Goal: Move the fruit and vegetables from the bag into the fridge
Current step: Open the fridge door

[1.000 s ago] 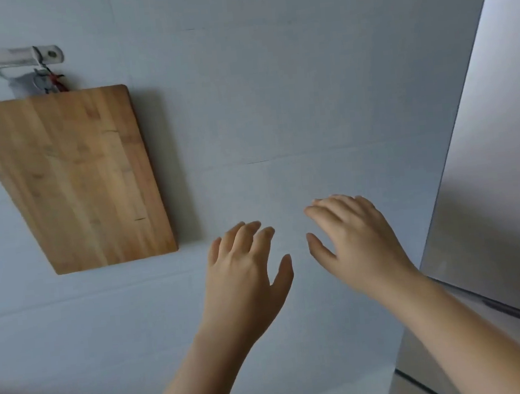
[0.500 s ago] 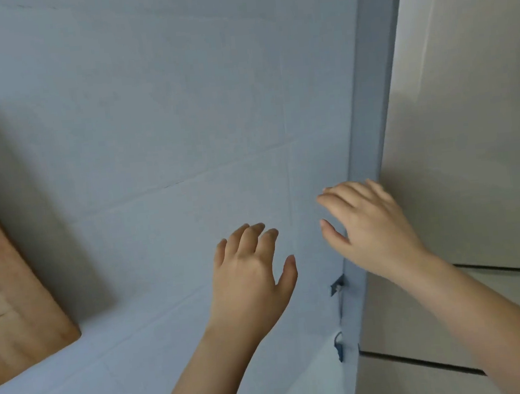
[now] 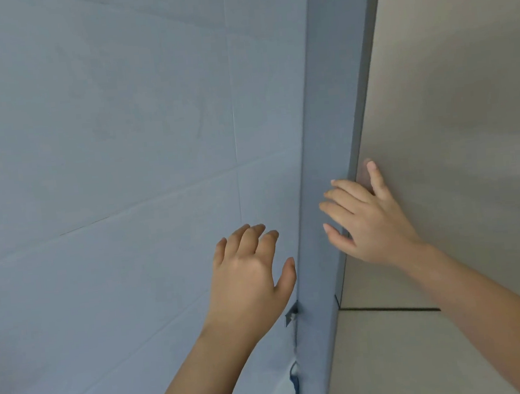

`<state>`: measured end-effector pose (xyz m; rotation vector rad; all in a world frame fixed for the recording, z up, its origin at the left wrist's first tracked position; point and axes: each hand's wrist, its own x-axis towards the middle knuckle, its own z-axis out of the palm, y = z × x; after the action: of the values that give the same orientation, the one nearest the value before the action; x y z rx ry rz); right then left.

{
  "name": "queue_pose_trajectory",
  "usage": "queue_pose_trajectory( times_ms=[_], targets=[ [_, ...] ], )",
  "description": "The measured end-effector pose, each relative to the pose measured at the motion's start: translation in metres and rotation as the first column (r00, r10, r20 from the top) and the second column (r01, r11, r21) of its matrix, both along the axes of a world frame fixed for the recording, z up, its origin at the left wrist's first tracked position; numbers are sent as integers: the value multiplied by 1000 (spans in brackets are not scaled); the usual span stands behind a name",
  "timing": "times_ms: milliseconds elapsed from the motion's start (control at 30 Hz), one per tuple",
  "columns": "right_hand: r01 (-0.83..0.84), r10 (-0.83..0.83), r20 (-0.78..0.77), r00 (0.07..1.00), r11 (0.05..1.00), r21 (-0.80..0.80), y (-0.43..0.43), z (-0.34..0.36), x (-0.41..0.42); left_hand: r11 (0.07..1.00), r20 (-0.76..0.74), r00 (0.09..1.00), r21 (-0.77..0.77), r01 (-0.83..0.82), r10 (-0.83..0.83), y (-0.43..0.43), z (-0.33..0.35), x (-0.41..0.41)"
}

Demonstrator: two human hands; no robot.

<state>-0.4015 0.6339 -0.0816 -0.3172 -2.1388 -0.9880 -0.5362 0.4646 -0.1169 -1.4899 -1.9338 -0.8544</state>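
The fridge fills the right side: its beige door front [image 3: 466, 113] and grey side panel [image 3: 334, 126]. My right hand [image 3: 366, 221] is at the door's left edge, fingers straight and spread, the index finger lying on the beige front and the others over the grey side. My left hand [image 3: 250, 271] hovers in front of the tiled wall just left of the fridge, fingers relaxed, holding nothing. No bag, fruit or vegetables are in view.
A pale blue-grey tiled wall [image 3: 107, 179] covers the left. A dark seam [image 3: 387, 310] divides the upper and lower fridge doors. Small metal clips [image 3: 291, 316] sit in the gap between wall and fridge.
The view has swung right, so the wooden cutting board has left the frame. My right hand has reached the fridge door's edge. My left hand stays raised beside it.
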Motion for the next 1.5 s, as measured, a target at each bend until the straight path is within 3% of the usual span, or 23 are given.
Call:
queue_pose_trajectory(
  times_ms=[133,267,800,1167,1500],
  targets=[
    [8,-3,-27,1000,984,180,12,-3,-5,1000,-1,1000,9,28,-28,19,1,-5],
    [30,-22,-39,999,973,231,17,-4,-7,998,15,998,-7,65,-65,28,-5,-8],
    [413,-417,161,894,909,63,-21,-5,-3,988,88,986,-60,144,-139,-12,-19,21],
    [250,-249,-33,968,965,76,-90,-21,57,973,115,970,-68,221,-213,-61,-24,58],
    [217,-206,-114,972,972,90,-164,-33,153,895,153,889,-49,443,-431,-78,-31,135]
  ],
)
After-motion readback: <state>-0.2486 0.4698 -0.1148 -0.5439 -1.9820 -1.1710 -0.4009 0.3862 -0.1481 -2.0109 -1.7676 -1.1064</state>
